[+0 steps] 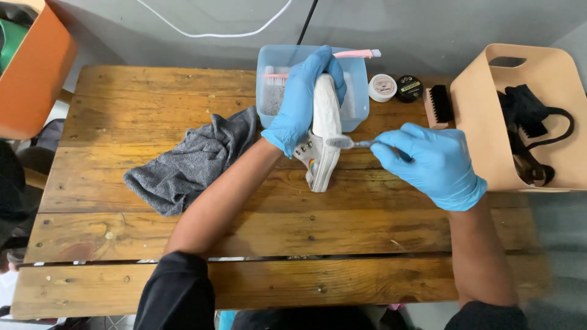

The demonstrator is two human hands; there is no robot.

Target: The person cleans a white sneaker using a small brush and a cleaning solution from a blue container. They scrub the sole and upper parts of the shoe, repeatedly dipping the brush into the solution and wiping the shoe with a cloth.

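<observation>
Carefully, we are steadying the white shoe [324, 131] with our left hand [302, 98], right-hand fingers [400, 143] pinching the small brush [341, 142], scrubbing lightly.

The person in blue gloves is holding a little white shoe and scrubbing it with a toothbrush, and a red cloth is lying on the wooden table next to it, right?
Not quite: in the head view the crumpled cloth is grey, not red. The rest holds: the blue-gloved left hand holds the little white shoe, the right hand scrubs with the toothbrush, on the wooden table.
</observation>
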